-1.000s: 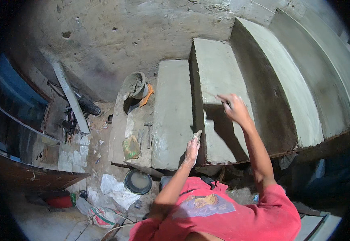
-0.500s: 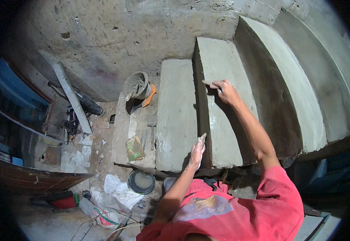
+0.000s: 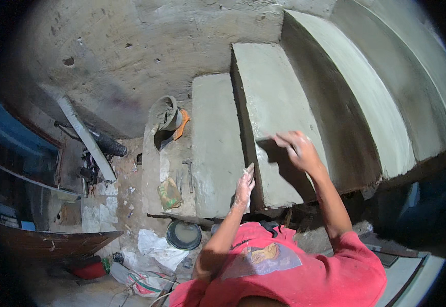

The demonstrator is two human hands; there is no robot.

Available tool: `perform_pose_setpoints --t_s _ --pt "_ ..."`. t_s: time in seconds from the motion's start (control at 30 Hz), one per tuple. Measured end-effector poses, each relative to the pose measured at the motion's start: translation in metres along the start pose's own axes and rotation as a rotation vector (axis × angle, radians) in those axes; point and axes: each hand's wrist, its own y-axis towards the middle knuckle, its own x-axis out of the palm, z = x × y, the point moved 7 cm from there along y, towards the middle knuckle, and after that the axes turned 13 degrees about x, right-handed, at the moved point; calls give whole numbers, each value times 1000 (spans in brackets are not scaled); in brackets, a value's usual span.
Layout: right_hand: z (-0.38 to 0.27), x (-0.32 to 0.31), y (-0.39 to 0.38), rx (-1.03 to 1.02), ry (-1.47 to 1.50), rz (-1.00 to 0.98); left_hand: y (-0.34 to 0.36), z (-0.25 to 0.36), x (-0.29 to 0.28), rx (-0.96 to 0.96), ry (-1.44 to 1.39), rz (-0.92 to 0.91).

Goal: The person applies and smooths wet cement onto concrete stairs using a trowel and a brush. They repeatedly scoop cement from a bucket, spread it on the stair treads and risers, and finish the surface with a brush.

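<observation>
Grey, wet-looking mortar coats the concrete stairs in front of me. My right hand [image 3: 299,149] is above the second step [image 3: 274,87], its fingers closed around a thin, pale, flat tool [image 3: 264,138]. Motion smears the tool's tip, which is close to that step's front edge. My left hand [image 3: 245,187], whitened with mortar, rests by the near end of the dark riser between the lowest step [image 3: 212,148] and the second. Its fingers stretch forward along the riser, and I see no tool in it.
Left of the lowest step are a mortar bucket [image 3: 170,110], an orange item [image 3: 183,123], a hammer [image 3: 189,176] and a crumpled bag [image 3: 169,194]. A black basin of cloudy water [image 3: 184,234] stands below. A plank [image 3: 87,133] leans on the rough wall [image 3: 125,66].
My right hand has moved back toward me along the second step's front edge, with the tool. My left hand stays by the riser. The view has shifted slightly.
</observation>
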Motion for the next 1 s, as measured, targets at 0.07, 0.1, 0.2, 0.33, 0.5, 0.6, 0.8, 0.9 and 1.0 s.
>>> perform_pose_setpoints --t_s 0.07,0.1,0.2,0.33,0.5,0.6,0.8,0.9,1.0 --pt "0 11 24 -17 -47 56 -2 0 2 14 -13 8" --pt "0 18 29 -14 -63 59 -3 2 2 36 -21 15" --pt "-7 29 6 -15 -104 -3 -12 -2 -3 -20 -13 32" --pt "-15 10 -83 41 -49 -214 -27 -3 -17 -12 -48 71" --pt "-12 -32 -139 129 114 -140 -38 -8 -21 12 -13 113" --pt "-8 -51 -151 164 5 167 -40 -11 -10 33 48 120" --pt "-8 -46 -215 93 236 -231 -76 -7 -2 30 66 266" --pt "5 -57 -236 99 260 -72 -105 -5 3 65 77 267" --pt "24 -47 -235 122 96 106 -139 -7 1 71 77 326"
